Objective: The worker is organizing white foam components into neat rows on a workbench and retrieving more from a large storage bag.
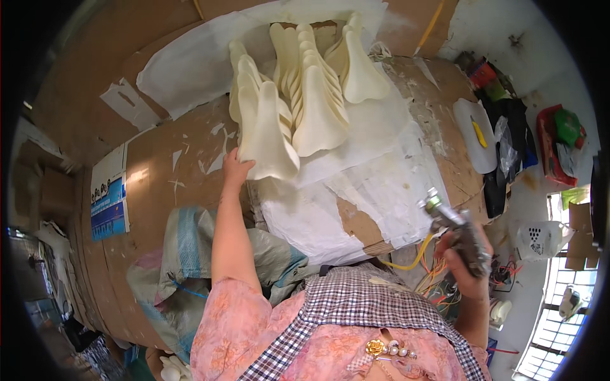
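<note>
My left hand grips the lower left corner of a cream, saddle-shaped foam pad, the nearest one in the left row. Behind it more pads overlap in that row. A middle row of overlapping pads and a shorter right row stand beside it, wide ends toward me. In my right hand is a metal spray gun, held off to the right and apart from the pads. Its nozzle end points up and away. A yellow hose runs near the gun.
White paper, torn in places, covers part of the cardboard-topped table. A woven sack lies at the near left edge. To the right are a white tray with a yellow-handled cutter, dark bags and a red container. Tangled cords hang below.
</note>
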Demonstrator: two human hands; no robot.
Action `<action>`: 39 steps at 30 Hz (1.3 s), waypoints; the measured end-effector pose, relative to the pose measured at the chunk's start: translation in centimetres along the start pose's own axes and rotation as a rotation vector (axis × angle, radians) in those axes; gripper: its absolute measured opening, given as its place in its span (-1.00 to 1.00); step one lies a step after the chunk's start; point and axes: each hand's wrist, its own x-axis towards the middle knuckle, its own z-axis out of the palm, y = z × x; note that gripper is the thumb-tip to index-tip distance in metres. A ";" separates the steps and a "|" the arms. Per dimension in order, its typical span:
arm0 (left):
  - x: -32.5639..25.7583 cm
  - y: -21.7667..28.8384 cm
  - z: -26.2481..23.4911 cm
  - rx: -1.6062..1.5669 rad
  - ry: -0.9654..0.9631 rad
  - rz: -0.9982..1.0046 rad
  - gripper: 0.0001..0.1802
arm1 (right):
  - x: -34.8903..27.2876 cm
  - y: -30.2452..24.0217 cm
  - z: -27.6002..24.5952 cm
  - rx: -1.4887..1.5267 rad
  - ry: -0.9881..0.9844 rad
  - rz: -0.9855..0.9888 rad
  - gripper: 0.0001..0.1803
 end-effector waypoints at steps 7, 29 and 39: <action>-4.9 3.7 -3.8 -0.642 -0.051 -0.171 -0.38 | 0.7 3.7 -4.4 -0.102 -0.057 0.079 -0.36; -6.5 16.6 5.2 -0.423 -0.125 0.220 -0.35 | 8.2 8.8 -13.3 0.112 -0.011 0.035 -0.36; -9.7 7.1 -8.1 -0.909 0.267 -0.051 -0.37 | 6.9 6.0 -9.1 -0.056 -0.172 -0.055 -0.39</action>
